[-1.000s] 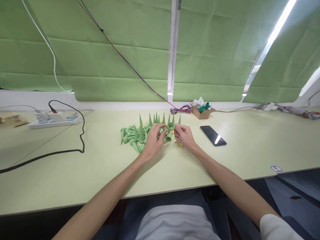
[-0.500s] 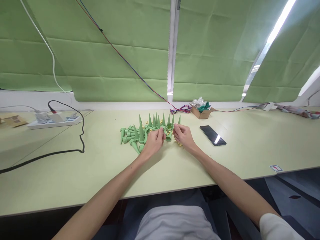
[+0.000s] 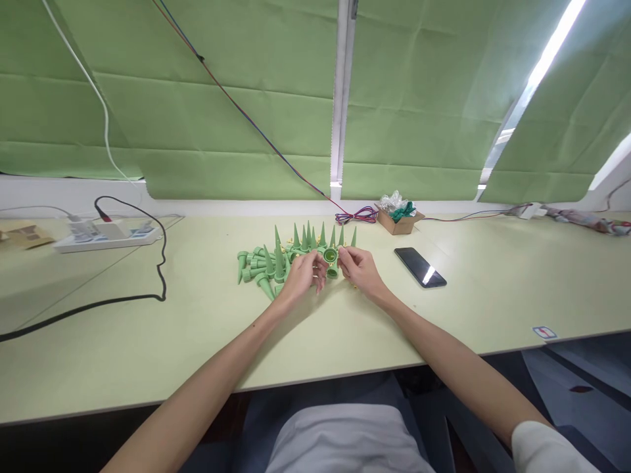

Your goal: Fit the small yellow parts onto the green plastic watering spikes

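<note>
A green plastic watering spike point(image 3: 330, 255) is held with its open round end facing me. My left hand point(image 3: 305, 270) has its thumb and forefinger at the left rim, with the other fingers loosely curled below. From the right, my right hand point(image 3: 362, 270) pinches at the rim with its fingertips; whether a small part is also between them is hidden. Another spike point(image 3: 332, 272) shows its open end just below. Behind and left of my hands is a pile of green spikes point(image 3: 256, 263), some upright and others lying down. Small yellow pieces lie among them, partly covered.
A black phone point(image 3: 420, 267) lies to the right. At the back stand a small cardboard box point(image 3: 396, 222) with plastic and green material, and a coiled red-blue wire point(image 3: 362, 215). On the left are a white power strip point(image 3: 108, 242) and a black cable point(image 3: 98, 304).
The held spike has shifted slightly left and toward me, its opening turned more my way. My left hand's lower fingers have loosened outward. My right hand has followed a little to the left.
</note>
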Motion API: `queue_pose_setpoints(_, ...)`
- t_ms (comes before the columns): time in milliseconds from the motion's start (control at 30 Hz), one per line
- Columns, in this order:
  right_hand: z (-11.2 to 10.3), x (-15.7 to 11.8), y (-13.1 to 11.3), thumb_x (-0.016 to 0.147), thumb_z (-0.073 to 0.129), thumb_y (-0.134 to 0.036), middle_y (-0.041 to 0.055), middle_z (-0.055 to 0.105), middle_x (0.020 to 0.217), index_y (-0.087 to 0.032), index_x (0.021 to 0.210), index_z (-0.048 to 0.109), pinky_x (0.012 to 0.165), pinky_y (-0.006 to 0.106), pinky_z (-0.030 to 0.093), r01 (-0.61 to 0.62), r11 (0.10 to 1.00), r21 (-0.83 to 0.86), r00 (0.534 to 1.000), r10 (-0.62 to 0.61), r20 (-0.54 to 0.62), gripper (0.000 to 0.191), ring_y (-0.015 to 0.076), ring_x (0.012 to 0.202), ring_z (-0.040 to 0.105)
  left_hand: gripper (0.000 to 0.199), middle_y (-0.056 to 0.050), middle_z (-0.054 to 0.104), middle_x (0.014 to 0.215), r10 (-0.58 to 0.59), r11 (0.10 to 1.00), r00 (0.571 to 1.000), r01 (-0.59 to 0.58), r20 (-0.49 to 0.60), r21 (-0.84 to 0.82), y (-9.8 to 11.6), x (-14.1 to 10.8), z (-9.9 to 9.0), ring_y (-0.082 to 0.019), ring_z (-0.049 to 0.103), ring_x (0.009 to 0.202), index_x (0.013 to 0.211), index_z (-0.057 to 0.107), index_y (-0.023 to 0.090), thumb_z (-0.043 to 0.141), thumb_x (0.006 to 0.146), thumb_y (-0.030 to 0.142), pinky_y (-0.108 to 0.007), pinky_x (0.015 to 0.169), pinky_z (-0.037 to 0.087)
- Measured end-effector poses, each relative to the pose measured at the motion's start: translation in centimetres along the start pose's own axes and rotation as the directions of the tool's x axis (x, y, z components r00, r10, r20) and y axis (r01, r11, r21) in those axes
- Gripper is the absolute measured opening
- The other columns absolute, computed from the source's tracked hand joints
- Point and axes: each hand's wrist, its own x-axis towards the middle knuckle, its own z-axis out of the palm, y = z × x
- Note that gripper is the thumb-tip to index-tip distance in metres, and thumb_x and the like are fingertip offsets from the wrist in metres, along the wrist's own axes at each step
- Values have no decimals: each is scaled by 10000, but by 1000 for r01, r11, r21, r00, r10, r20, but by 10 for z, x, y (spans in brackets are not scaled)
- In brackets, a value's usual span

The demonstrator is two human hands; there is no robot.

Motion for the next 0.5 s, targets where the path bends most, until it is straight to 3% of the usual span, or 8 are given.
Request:
queue_pose_setpoints(200, 0, -1, 0, 892, 520, -590, -42, 422, 521, -184, 679, 540, 456, 224, 283, 35, 998, -43, 999, -33, 43, 459, 87, 468, 362, 498, -42, 565, 631, -112, 990, 993, 116, 46, -77, 1, 1, 1, -126, 537, 424, 710, 575, 149, 468, 892, 600, -245, 339, 376)
queue_pose_setpoints(500, 0, -2, 1, 921, 497, -554, -46, 429, 523, -192, 674, 516, 464, 227, 287, 64, 997, -45, 996, -60, 70, 439, 88, 464, 358, 495, -42, 550, 652, -78, 990, 983, 97, 164, -106, 1, -3, 1, -124, 550, 448, 735, 574, 145, 511, 876, 615, -235, 346, 390)
